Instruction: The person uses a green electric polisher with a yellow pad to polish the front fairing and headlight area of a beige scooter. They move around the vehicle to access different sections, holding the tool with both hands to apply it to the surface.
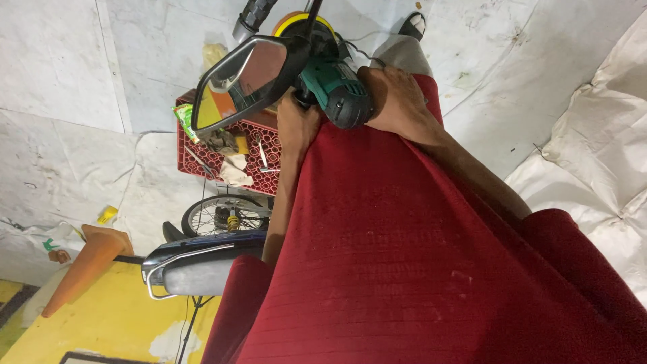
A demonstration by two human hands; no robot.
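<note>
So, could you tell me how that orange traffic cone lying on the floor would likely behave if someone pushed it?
The orange cone lies on its side, so it would probably roll in a curve, not straight. It looks hollow and light, so likely easy to shift. Its worn, dusty surface suggests it would not be slippery.

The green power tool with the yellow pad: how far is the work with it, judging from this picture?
Already done: both hands are on the green power tool, right hand on its body, left hand under it. In hand: its yellow pad is held up beside the motorcycle mirror. Left: I cannot tell, since the surface under the pad is hidden. Hand tools lie unused in the red crate.
</note>
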